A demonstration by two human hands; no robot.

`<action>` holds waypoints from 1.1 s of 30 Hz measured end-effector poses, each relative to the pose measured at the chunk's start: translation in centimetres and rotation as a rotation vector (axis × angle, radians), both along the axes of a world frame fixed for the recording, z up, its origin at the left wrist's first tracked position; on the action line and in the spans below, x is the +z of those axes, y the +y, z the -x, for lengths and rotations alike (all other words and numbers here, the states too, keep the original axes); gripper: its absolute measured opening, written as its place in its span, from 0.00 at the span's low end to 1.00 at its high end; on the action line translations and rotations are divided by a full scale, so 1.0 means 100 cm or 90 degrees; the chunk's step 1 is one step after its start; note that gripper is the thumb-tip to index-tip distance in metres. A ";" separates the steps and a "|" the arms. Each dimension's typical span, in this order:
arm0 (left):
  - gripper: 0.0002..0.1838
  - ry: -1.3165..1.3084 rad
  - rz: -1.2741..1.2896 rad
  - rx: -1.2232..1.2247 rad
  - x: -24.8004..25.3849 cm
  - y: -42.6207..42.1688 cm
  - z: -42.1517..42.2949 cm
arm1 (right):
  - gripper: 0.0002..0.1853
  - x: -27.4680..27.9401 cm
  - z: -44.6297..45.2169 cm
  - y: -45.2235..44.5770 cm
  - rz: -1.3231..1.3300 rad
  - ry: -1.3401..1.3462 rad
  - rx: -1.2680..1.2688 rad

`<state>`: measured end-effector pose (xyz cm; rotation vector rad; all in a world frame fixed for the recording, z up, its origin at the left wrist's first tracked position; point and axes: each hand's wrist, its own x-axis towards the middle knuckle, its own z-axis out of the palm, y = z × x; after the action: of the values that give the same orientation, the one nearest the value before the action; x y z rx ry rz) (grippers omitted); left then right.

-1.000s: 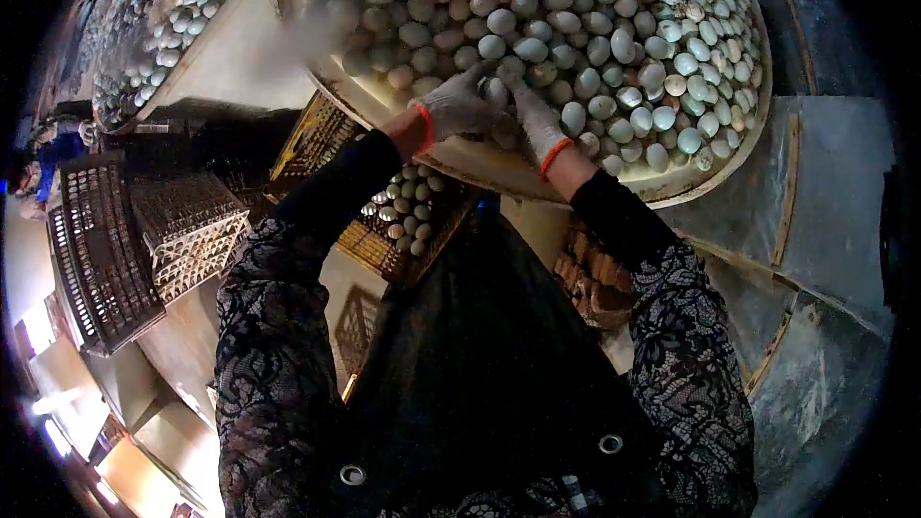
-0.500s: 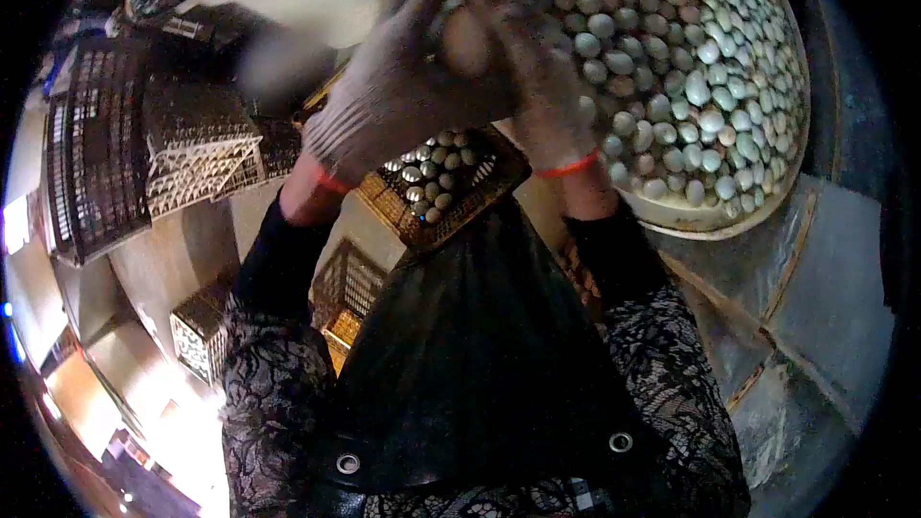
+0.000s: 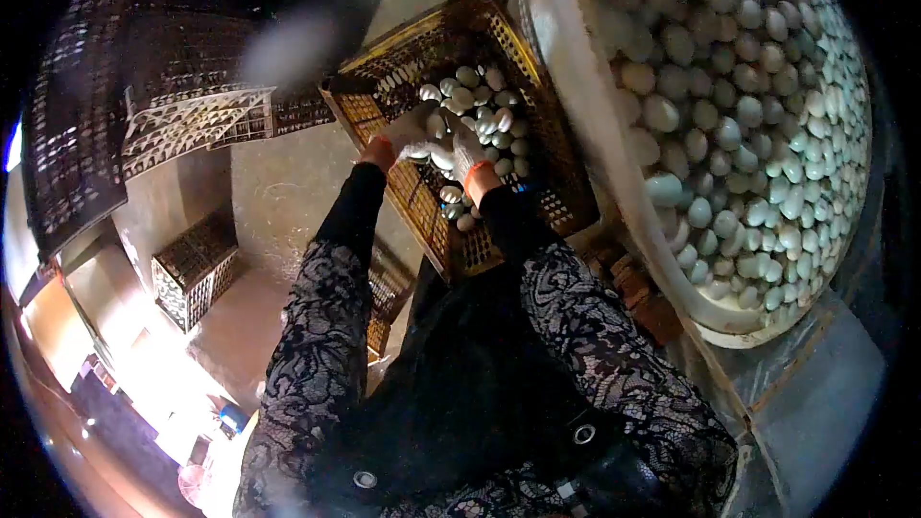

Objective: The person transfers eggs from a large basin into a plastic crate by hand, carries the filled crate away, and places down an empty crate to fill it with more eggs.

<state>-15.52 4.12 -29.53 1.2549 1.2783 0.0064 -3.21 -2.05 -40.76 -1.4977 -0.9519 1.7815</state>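
Note:
Inside a yellow-brown plastic crate (image 3: 422,216), pale eggs (image 3: 518,147) lie in a loose layer. My left hand (image 3: 411,137), in a whitish glove with an orange band at the wrist, reaches in over them from the left. Close beside it is my right hand (image 3: 464,148), gloved and banded likewise. The fingers of both hands curl inward around eggs, and one egg shows between the hands. The fingertips blend with the pale shells, so how many eggs each hand holds is unclear.
A large whitish tub (image 3: 662,269) heaped with pale green and cream eggs stands at the right. Dark slatted crates (image 3: 77,105) are stacked at the left. A smaller crate (image 3: 197,269) sits on the floor, and bricks (image 3: 633,288) lie beside the yellow crate.
Both hands have gone from in front of the tub, where they were together around an egg, down into the crate. The view has shifted, showing more of the crate.

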 end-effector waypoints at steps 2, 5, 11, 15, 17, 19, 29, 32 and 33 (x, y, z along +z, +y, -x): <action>0.51 0.057 -0.006 -0.056 -0.034 0.012 0.005 | 0.19 -0.035 0.004 0.002 0.171 0.114 -0.121; 0.43 0.079 -0.063 -0.037 -0.095 0.006 0.018 | 0.20 -0.100 0.013 -0.001 0.106 0.002 -0.061; 0.38 0.195 -0.224 0.000 -0.222 -0.016 0.049 | 0.22 -0.081 0.019 0.005 -0.155 -0.476 0.314; 0.44 0.569 -0.037 -0.207 -0.184 0.004 0.018 | 0.19 -0.035 -0.002 -0.005 -0.404 -0.554 0.290; 0.37 0.552 -0.082 -0.111 -0.142 0.003 0.005 | 0.18 0.009 -0.012 -0.010 -0.217 -0.384 0.148; 0.29 0.351 -0.264 0.113 -0.093 -0.007 -0.003 | 0.17 0.079 -0.035 -0.023 -0.153 -0.282 0.057; 0.24 -0.266 -0.476 -0.221 0.233 -0.001 -0.204 | 0.22 0.333 -0.318 -0.107 -0.232 -0.199 -0.189; 0.32 -0.436 -0.100 -0.240 0.128 0.041 -0.244 | 0.25 0.311 -0.361 -0.115 -0.352 -0.391 0.028; 0.36 -0.395 -0.088 -0.320 0.119 0.046 -0.258 | 0.27 0.310 -0.364 -0.116 -0.391 -0.441 0.091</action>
<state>10.29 8.69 -17.66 1.5109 0.4206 0.1158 33.18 -13.67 -9.71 -1.6508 -1.7803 0.8784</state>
